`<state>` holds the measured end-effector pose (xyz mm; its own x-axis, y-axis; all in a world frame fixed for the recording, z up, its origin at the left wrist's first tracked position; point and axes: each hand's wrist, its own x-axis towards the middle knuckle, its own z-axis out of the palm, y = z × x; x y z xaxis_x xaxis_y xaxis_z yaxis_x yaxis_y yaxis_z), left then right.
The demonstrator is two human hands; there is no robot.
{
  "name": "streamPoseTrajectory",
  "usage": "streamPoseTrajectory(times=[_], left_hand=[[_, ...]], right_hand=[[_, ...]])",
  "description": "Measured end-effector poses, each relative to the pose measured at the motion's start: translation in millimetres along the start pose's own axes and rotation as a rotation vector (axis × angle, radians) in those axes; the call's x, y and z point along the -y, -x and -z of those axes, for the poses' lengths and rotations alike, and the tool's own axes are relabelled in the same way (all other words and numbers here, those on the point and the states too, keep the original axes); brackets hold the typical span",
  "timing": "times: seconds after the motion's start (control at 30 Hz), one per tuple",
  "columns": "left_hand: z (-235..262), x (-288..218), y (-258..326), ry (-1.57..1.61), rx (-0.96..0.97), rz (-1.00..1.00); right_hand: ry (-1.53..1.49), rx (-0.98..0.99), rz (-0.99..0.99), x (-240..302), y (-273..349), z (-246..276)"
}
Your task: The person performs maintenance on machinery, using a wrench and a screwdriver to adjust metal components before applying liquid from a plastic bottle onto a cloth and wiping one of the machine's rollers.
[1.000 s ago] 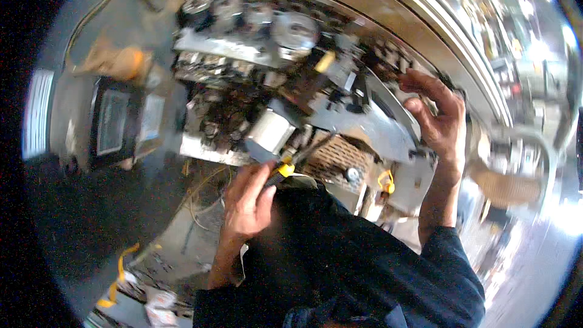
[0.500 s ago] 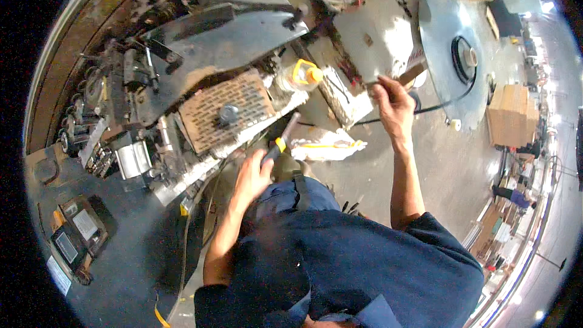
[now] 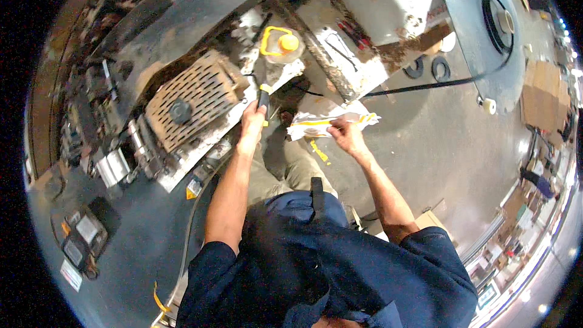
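My left hand [image 3: 252, 120] is closed around the black-and-yellow handle of a hand tool [image 3: 262, 98]. Its flat grey blade points away from me; I cannot make out the exact kind of tool. On the right, the curled fingers of my right hand [image 3: 348, 138] pinch the near edge of a white plastic bag with yellow stripes [image 3: 316, 115]. What is inside the bag is hidden. Beyond the tool, a clear jug with a yellow handle and cap [image 3: 284, 48] stands on the machine's dirty white ledge [image 3: 200, 153].
A slotted brown metal cover [image 3: 193, 100] with a dark knob lies left of my left hand. Black cable [image 3: 419, 90] runs across the grey floor to a spool [image 3: 505, 22]. Cardboard boxes [image 3: 545, 94] stand far right. Two dark handheld devices [image 3: 83, 240] lie at lower left.
My left hand has moved forward with the tool, whose blade now points straight ahead. My right hand has come down and left, from near the grey panel to the bag. The view has shifted.
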<state>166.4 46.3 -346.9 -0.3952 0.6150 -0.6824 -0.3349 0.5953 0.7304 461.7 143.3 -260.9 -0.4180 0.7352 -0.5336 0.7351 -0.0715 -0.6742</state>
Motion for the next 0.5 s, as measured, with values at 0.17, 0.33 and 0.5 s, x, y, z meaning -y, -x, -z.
streamPoseTrajectory(times=[0.17, 0.33, 0.5], left_hand=[[-20, 34, -58, 0.467, -0.212, 0.105], [-45, 14, -68, 0.389, -0.379, -0.132], [-53, 7, -65, -0.237, -0.401, -0.010]], right_hand=[[0.148, 0.086, 0.051, -1, 17, -2], [0.244, 0.133, -0.064, -34, 28, 10], [0.210, 0.150, 0.002, -73, 12, -5]])
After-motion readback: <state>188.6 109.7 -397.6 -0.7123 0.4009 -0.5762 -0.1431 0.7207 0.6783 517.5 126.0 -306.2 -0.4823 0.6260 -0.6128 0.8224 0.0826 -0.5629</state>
